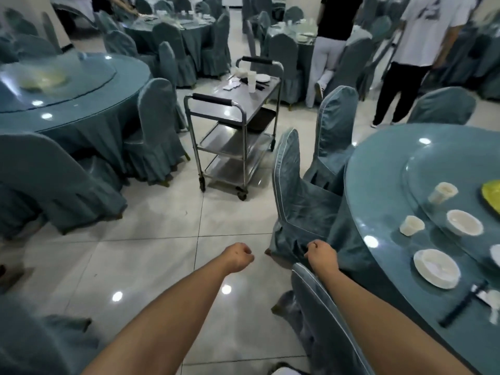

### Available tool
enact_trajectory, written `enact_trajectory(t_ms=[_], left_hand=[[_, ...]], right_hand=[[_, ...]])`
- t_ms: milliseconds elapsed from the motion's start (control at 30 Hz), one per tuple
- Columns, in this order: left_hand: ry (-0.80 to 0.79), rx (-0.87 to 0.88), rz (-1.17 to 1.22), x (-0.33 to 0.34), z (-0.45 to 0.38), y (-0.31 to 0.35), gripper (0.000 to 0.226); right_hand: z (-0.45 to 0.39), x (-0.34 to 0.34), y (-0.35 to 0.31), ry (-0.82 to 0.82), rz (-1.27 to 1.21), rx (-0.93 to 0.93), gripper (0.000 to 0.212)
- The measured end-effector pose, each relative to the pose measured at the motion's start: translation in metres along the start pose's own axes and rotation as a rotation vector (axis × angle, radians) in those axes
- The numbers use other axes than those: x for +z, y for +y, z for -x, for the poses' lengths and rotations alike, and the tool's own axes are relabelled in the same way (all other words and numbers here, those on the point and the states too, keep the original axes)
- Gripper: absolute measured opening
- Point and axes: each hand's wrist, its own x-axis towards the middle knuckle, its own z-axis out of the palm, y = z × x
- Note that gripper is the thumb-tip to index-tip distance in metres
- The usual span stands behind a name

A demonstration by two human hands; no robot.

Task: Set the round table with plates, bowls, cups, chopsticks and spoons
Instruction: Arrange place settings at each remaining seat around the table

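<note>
Fists (239,257) (322,255) clenched, empty, low between distant cart (235,117) and right-hand table (378,212).

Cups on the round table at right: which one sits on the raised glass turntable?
The farther cup, beside the yellow dish, stands on the turntable. The nearer cup rests on the outer table glass, beside a bowl.

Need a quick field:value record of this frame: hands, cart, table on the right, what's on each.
left hand: loosely closed, empty, over the floor
right hand: loosely closed, empty, by a covered chair
cart: steel, three shelves, ahead in the aisle
cart top: stacked cups, a plate, dark chopsticks; rest too blurred to tell
round table: to the right, partly set
table items: plate, bowl, two cups, chopsticks
bystanders: two people standing beyond the cart
</note>
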Motion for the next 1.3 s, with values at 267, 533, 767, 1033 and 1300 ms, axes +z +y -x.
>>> enact_trajectory(t_ms=[267, 533, 767, 1033, 1300], left_hand=[[-0.059, 0.141, -0.073, -0.059, -0.083, 0.038, 0.041], [-0.040, 0.154, -0.158, -0.151, -0.198, 0.085, 0.038], [-0.033, 0.302, -0.249, -0.194, -0.282, 0.152, 0.036], [-0.097, 0.599, -0.339, -0.194, -0.388, 0.258, 0.027], [-0.288, 0.784, -0.487, -0.187, -0.449, 0.342, 0.026]], right_hand=[[-0.081, 0.010, -0.048, 0.073, -0.129, 0.129, 0.032], [-0.207, 0.016, -0.125, 0.047, -0.211, 0.182, 0.033], [-0.278, -0.004, -0.160, 0.078, -0.307, 0.230, 0.033], [-0.349, -0.047, -0.146, 0.289, -0.388, 0.433, 0.028], [-0.367, -0.096, -0.133, 0.485, -0.324, 0.602, 0.031]])
